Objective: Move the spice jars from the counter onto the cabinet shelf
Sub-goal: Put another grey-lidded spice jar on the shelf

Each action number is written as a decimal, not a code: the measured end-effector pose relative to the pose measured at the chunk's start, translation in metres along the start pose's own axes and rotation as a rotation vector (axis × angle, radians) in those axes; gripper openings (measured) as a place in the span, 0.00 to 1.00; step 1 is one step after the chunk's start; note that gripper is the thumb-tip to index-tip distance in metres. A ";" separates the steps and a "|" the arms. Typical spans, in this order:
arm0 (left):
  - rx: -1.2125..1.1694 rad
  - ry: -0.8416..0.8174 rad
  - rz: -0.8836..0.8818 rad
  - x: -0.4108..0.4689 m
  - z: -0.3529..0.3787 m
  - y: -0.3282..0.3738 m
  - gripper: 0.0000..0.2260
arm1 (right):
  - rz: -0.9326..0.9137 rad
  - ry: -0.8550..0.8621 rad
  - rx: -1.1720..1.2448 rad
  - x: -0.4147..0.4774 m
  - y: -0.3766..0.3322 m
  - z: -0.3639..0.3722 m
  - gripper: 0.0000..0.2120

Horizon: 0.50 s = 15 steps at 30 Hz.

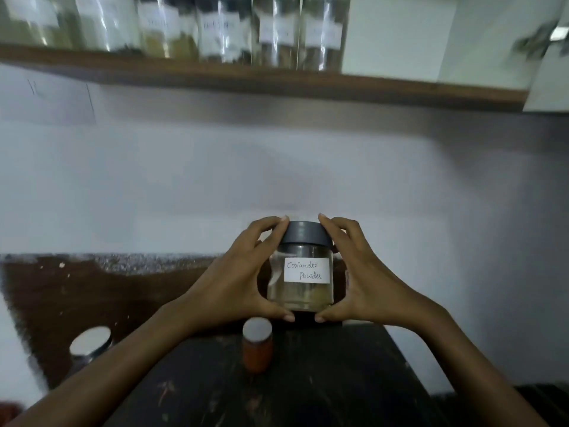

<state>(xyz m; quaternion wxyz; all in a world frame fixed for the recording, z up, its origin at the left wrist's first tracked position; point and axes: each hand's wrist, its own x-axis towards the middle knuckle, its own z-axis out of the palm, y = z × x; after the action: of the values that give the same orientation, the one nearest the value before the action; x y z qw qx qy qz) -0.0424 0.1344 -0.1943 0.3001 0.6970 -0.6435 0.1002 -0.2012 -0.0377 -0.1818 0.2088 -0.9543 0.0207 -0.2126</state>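
Note:
A clear glass jar (300, 291) with a grey lid and a white label reading "Coriander Powder" is held in the air above the dark counter (323, 380). My left hand (240, 282) grips its left side, fingers on the lid and thumb under the base. My right hand (360, 278) grips the right side the same way. On the counter below stand a small jar of red powder (258, 349) with a grey lid and, to the left, another grey-lidded jar (89, 343). High above, the wooden cabinet shelf (400, 87) carries several labelled jars (221, 29).
A white wall fills the space between counter and shelf. The shelf's right part, beside the last jar (323, 32), is bare. A white cabinet side (548, 87) stands at the far right. Brown, speckled counter surface (77, 297) spreads to the left.

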 end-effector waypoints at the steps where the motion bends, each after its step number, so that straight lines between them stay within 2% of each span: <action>1: 0.034 0.024 0.025 0.013 -0.009 0.002 0.55 | -0.021 0.028 -0.035 0.008 -0.001 -0.012 0.62; 15: 0.529 0.358 0.339 0.160 -0.086 0.038 0.55 | -0.207 0.446 -0.400 0.080 0.006 -0.147 0.60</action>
<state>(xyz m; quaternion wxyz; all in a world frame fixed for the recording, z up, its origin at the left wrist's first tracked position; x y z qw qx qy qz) -0.0334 0.0480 -0.0300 0.1964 0.6053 -0.6389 0.4323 -0.1893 -0.1106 -0.0318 -0.0156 -0.9034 0.0099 -0.4283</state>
